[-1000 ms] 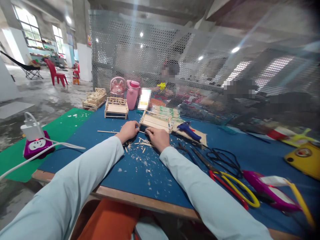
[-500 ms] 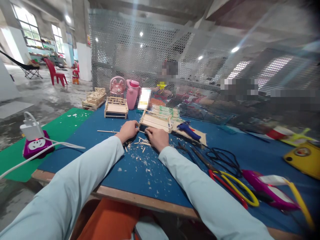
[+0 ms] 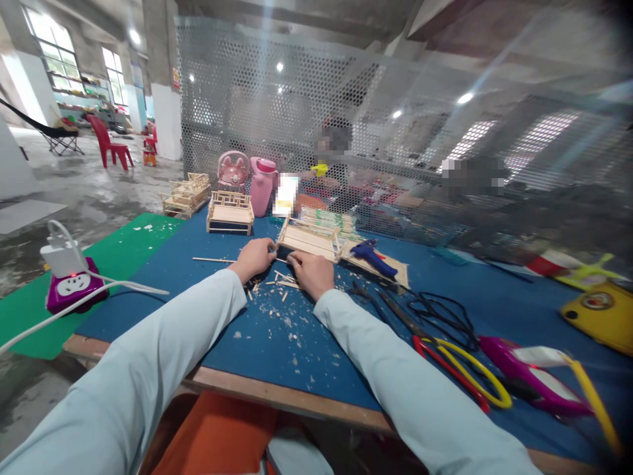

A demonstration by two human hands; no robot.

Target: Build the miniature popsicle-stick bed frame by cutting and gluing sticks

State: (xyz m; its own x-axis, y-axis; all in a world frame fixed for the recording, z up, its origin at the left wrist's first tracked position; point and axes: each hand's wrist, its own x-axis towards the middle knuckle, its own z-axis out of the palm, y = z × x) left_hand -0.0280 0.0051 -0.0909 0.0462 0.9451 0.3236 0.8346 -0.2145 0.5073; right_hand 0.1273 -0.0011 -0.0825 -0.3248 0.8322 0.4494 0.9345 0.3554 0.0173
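My left hand (image 3: 254,257) and my right hand (image 3: 313,272) are both closed, fingers pinched, just in front of a small wooden model bed (image 3: 309,241). Between their fingertips runs a thin wooden stick (image 3: 281,260), mostly hidden by the fingers. The bed has a slatted top and upright end posts, and the right hand is close to its front edge. Another thin stick (image 3: 211,260) lies left of my left hand. Short cut stick pieces (image 3: 287,281) and pale crumbs are scattered below the hands on the blue tabletop (image 3: 208,356).
Finished-looking wooden model beds (image 3: 230,212) stand at the back left near a pink bottle (image 3: 263,186). A blue glue gun (image 3: 373,258) rests on a board at right. Pliers (image 3: 445,363), cables and a purple power strip (image 3: 531,376) lie farther right. A mesh screen (image 3: 395,132) stands behind.
Both hands stay almost where they were, still pinching the thin stick. Behind the mesh, a person has shifted slightly.
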